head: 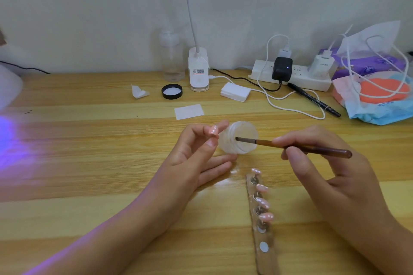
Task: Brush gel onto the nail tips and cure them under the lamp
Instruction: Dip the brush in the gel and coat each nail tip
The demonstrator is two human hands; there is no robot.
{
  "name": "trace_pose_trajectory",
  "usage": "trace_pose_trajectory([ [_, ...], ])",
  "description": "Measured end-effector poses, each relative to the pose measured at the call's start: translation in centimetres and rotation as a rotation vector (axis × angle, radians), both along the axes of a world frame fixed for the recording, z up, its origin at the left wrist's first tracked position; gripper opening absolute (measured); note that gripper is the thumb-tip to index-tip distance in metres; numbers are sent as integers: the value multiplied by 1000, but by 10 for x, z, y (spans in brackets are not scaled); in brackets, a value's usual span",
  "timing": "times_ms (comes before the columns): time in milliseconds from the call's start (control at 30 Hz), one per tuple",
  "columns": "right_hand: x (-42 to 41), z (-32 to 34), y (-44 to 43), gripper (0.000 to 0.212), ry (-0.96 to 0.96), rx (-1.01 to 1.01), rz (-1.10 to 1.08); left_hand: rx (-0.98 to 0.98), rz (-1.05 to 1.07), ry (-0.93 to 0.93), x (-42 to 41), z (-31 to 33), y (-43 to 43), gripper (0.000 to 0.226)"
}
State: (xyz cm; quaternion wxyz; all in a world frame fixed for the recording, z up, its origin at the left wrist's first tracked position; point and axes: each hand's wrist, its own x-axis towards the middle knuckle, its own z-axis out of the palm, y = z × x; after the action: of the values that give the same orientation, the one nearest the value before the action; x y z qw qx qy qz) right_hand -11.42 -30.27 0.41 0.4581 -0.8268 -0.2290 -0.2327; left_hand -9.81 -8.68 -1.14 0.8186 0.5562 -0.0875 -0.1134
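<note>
The left hand's (190, 154) grip is closing thumb and forefinger on a pink nail tip (212, 130), while its lower fingers are lying straight just under a frosted jar (240, 138); whether they are carrying it cannot be told. The jar is tilting with its open mouth towards the right hand (324, 163), whose grip is pinching a brown brush (290, 146) partway along the handle. The bristle end is sitting in the jar's mouth, just beside the pinched nail tip and not touching it. Below and between the hands, a narrow strip (261, 219) is lying on the wooden tabletop (89, 163) with four more nail tips (262, 188) standing on its farther mounts. Open wood is stretching to the left of the left forearm, where violet light is spilling from a blurred white lamp (9, 87) at the left edge. Beyond the jar, a single white pad (188, 111) is lying near, with a black lid (171, 91), a stack of pads (235, 91) and a clear bottle (171, 58) farther back. A power strip (297, 80), a black pen (312, 99) and a pile of bags (375, 100) are crowding the far right by the wall.
</note>
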Motion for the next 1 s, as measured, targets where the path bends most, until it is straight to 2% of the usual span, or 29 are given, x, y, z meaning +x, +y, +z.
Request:
trace_pose_trajectory([
  [300, 1, -1, 2, 21, 89, -6, 31, 30, -16, -16, 1, -2, 1, 8],
  [400, 1, 0, -1, 13, 113, 103, 3, 14, 2, 1, 1, -2, 0, 8],
  [600, 8, 4, -6, 18, 143, 417, -28, -33, 58, 80, 2, -1, 0, 4],
  [767, 14, 1, -13, 24, 202, 500, -114, -52, 64, 113, 3, -1, 0, 5],
  [833, 16, 0, -17, 25, 229, 534, -136, 3, 92, 100, 4, -3, 0, 2],
  [933, 19, 1, -18, 21, 273, 652, -109, 190, 188, 58, 5, -6, 0, 3],
  [1000, 21, 3, -19, 25, 315, 752, -77, 244, 149, -1, 4, -7, 0, 14],
])
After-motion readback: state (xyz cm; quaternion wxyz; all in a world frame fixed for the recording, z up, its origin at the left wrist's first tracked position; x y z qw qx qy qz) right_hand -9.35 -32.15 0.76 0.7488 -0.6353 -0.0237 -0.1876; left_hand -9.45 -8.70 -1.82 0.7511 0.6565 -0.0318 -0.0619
